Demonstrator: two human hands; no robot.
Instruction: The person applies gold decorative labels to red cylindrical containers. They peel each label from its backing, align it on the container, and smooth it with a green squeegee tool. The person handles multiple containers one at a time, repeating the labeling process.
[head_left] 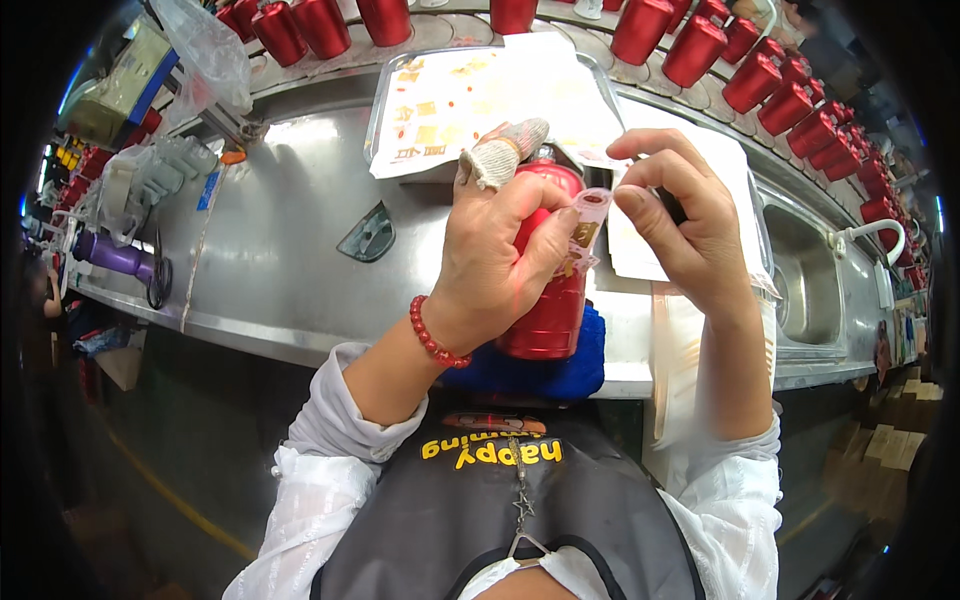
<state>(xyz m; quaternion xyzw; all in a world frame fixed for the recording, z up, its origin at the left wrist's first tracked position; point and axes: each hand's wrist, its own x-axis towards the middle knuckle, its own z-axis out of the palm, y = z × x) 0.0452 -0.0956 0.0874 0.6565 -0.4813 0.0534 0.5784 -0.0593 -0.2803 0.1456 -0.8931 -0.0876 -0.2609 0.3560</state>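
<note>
Two hands work at one red bottle [545, 325], which lies on a blue cloth [592, 352] at the table's [290, 230] near edge. The left hand [485, 250] is clamped around its side, thumb and forefinger at the pink sticker [590, 225]; the right hand [685, 205] is just beside, fingers parted. The bottle looks stiff and probably slippery, best gripped around the body; its weight cannot be told. The sticker seems thin, easily creased, better held by its edges.

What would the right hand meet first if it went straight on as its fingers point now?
Most likely the pink sticker over the red bottle, just left of the right hand; depth is unclear in this single view.
</note>
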